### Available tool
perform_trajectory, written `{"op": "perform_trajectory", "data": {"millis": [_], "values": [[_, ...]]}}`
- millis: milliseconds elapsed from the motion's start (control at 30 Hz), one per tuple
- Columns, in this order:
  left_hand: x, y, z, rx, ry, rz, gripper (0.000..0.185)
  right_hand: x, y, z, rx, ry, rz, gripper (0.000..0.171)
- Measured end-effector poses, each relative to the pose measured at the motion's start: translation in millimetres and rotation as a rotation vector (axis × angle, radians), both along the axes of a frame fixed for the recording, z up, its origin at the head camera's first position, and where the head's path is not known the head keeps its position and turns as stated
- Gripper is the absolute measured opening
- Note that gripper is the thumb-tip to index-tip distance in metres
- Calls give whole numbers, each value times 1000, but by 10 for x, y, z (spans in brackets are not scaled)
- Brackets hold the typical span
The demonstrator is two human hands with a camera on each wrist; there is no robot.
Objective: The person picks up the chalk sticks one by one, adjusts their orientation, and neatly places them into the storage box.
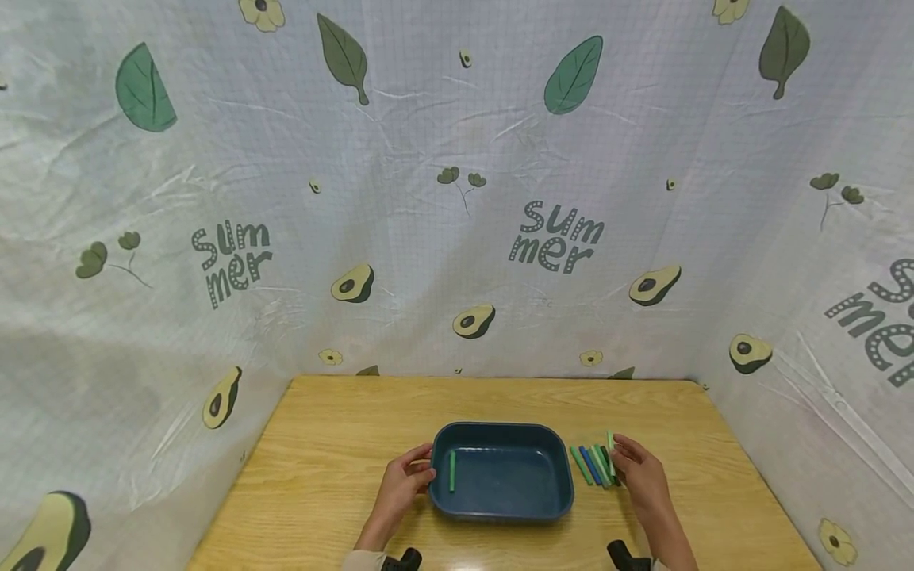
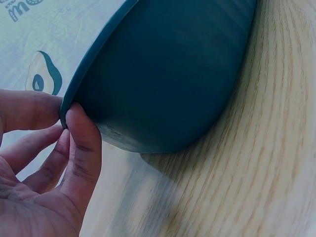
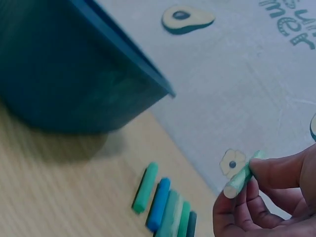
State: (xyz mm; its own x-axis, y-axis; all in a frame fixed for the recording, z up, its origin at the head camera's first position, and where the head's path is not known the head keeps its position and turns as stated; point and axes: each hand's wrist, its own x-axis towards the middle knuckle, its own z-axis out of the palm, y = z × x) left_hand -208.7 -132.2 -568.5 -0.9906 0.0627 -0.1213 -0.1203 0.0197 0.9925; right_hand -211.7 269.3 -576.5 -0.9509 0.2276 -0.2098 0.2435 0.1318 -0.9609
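A dark blue basin (image 1: 500, 511) stands on the table with one green chalk stick (image 1: 452, 471) lying inside near its left wall. My left hand (image 1: 404, 485) pinches the basin's left rim between thumb and fingers, as the left wrist view shows up close. To the right of the basin, my right hand (image 1: 640, 468) holds a pale green chalk stick (image 3: 241, 178) between thumb and fingertips, raised above the table. Below and beside it, several chalk sticks lie side by side in a row, among them a green one (image 3: 145, 187) and a blue one (image 3: 159, 205).
The wooden table (image 1: 343, 428) is bounded at the back and sides by a white printed sheet (image 1: 414, 238) with avocados and leaves. The basin's right wall rises between its inside and the row of chalk.
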Motion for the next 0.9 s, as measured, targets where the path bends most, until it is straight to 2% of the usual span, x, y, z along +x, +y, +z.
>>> {"op": "perform_trajectory", "data": {"millis": [100, 267, 500, 733, 900], "values": [[-29, -4, -54, -5, -9, 2, 50, -16, -12, 21, -49, 0, 48, 52], [-68, -17, -133, -12, -13, -1, 51, -32, -53, 81, -107, 7, 81, 52], [-27, -9, -51, -2, -13, 0, 50, -39, -137, 218, -214, 23, 104, 54], [-109, -27, -208, -11, -5, 0, 51, -68, -242, 338, -317, 58, 124, 46], [-105, -32, -238, -5, 5, 2, 51, -84, -319, 403, -342, 51, 156, 39]]}}
